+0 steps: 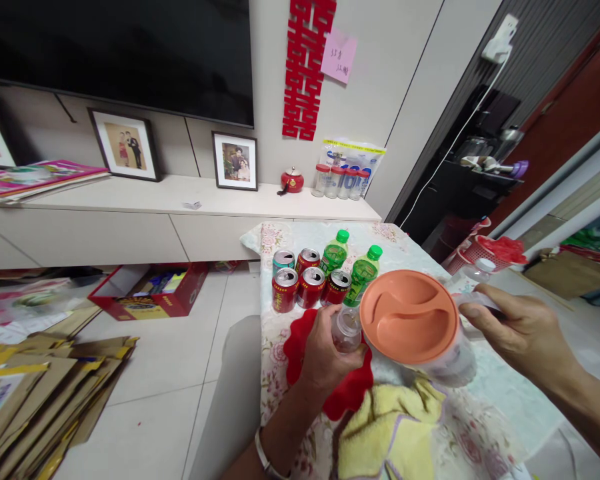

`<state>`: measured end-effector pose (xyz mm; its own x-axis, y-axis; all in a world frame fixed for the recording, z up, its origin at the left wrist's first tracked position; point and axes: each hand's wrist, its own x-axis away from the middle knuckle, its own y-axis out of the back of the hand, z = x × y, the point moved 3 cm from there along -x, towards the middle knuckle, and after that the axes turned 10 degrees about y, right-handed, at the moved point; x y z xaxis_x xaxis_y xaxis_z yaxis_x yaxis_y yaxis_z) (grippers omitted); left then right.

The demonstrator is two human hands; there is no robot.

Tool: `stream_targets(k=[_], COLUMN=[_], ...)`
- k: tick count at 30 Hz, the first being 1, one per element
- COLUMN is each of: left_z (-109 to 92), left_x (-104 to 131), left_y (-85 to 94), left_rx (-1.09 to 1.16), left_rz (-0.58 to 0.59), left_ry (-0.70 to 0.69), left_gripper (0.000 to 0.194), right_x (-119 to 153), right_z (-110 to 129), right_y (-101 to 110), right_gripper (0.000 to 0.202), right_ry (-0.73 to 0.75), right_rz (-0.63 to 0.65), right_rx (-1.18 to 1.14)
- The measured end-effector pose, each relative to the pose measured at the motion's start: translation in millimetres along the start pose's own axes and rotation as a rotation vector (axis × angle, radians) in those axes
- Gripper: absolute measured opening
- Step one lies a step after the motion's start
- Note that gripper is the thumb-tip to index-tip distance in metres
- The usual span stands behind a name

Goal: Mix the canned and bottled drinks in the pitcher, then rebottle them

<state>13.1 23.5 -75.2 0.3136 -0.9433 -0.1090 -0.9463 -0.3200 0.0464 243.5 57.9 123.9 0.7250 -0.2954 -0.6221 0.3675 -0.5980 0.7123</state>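
Orange-lidded pitcher [410,317] in right hand [523,327]

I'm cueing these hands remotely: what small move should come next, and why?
Probably tip the pitcher slightly toward the clear jar. The left hand holds the jar, mouth up, beside the orange lid, while the right hand grips the pitcher's handle. I cannot tell whether anything is pouring.

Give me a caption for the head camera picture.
Left hand holding a clear jar, right hand an orange-lidded pitcher, with drink cans and green-capped bottles beyond.
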Motion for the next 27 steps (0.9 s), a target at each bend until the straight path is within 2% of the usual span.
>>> stream_targets(k=[27], left_z=[1.6], left_x=[0.0], left_y=[-1.3], left_rx=[-0.015], left_rz=[-0.014], left_ry=[-0.022], left_gripper=[0.076], right_x=[0.8], right_z=[-1.0], right_y=[-0.5], right_gripper=[0.061], right_ry=[-0.016], right_rz=[-0.002], right_rx=[0.034])
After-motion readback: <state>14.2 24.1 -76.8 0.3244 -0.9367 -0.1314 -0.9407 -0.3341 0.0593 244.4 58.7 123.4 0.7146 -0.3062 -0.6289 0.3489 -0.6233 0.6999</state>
